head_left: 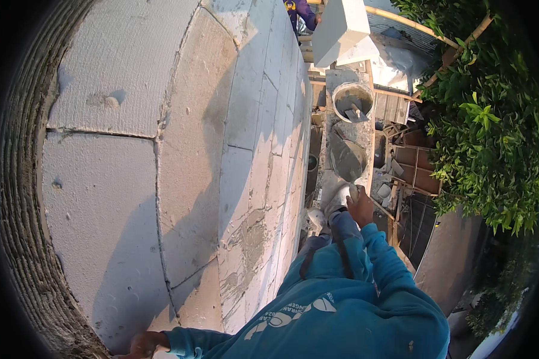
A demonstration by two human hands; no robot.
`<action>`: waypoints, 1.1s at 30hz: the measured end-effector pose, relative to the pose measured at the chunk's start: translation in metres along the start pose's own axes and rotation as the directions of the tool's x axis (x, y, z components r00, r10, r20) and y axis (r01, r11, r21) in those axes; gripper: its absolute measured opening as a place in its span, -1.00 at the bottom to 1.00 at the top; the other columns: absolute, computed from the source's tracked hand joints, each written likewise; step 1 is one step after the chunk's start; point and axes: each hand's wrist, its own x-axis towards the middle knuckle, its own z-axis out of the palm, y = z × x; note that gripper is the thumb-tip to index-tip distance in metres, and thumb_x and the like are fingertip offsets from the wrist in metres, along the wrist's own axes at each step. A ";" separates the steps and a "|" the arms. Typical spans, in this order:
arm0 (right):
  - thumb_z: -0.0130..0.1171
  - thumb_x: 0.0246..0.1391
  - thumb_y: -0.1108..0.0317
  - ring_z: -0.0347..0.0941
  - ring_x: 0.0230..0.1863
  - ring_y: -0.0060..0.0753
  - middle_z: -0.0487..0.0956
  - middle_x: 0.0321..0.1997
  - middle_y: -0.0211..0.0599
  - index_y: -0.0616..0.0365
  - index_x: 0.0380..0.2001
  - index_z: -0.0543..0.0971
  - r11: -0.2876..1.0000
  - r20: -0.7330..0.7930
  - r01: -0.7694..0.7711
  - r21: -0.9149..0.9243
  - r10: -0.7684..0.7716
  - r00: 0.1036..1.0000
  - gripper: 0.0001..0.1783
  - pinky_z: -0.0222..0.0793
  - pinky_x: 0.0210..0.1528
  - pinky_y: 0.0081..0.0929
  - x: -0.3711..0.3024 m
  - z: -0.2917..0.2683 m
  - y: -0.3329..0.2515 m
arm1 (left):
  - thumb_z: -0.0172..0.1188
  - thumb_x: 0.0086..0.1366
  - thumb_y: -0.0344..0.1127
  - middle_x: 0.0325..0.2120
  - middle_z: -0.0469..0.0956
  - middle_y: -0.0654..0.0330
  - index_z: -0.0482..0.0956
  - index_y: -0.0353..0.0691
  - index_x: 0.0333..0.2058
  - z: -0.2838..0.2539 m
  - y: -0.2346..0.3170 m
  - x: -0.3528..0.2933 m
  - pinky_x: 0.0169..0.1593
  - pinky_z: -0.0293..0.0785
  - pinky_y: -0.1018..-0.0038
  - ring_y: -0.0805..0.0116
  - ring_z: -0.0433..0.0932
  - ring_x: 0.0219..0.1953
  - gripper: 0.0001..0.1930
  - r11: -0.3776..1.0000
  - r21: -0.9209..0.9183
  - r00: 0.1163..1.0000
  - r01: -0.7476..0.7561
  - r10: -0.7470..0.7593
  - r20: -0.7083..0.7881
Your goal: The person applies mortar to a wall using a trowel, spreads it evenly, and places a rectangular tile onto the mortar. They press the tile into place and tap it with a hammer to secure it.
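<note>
At the lower left, my left hand is at the foot of the pale block wall. Its fingers are partly cut off by the frame edge and blurred into shadow, so its grip is unclear. My right hand is closed, low on the right side of the wall, around a pale, rounded end that looks like a tool handle. Just beyond it is a grey, mortar-coated rounded shape; whether it joins the handle I cannot tell. Farther on stands a round bucket with grey mortar and a tool inside.
A narrow plank walkway runs along the wall beneath my feet. At the far end a person in a purple sleeve is beside a white block. Bamboo poles, leafy branches and scattered debris lie to the right.
</note>
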 end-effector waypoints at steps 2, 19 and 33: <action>0.35 0.03 0.18 0.59 -0.06 0.24 0.64 -0.14 0.20 0.27 -0.03 0.48 0.991 0.048 -0.130 -0.024 0.131 0.990 -0.48 0.48 0.00 0.00 0.022 0.012 0.023 | -0.07 0.42 -0.25 -0.17 0.58 -0.12 0.51 -0.50 -0.08 0.003 0.002 -0.001 0.10 0.40 0.18 0.06 0.56 -0.07 -0.63 0.999 0.042 0.999 -0.034 0.033 0.029; 0.34 0.13 0.34 0.51 -0.01 -0.24 0.52 0.01 -0.14 0.28 0.13 0.38 0.347 -0.398 0.349 0.870 0.078 0.914 -0.45 0.49 -0.03 -0.33 0.281 -0.114 -0.160 | -0.05 0.43 -0.19 -0.02 0.50 -0.09 0.42 -0.44 0.06 0.063 0.064 -0.059 0.09 0.44 0.17 0.14 0.50 0.03 -0.58 0.995 0.097 0.997 0.018 -0.025 0.073; 0.64 -0.36 -0.17 0.63 -0.12 0.00 0.65 -0.13 0.09 0.44 -0.13 0.55 0.925 -0.700 0.368 0.090 -0.204 0.684 -0.07 0.51 -0.05 -0.20 0.406 -0.186 -0.251 | -0.01 0.25 0.50 0.38 0.11 -0.13 -0.07 -0.31 0.43 0.305 0.578 -0.409 0.30 0.21 -0.13 -0.14 0.15 0.40 0.10 -0.470 0.771 -0.491 0.430 0.595 0.636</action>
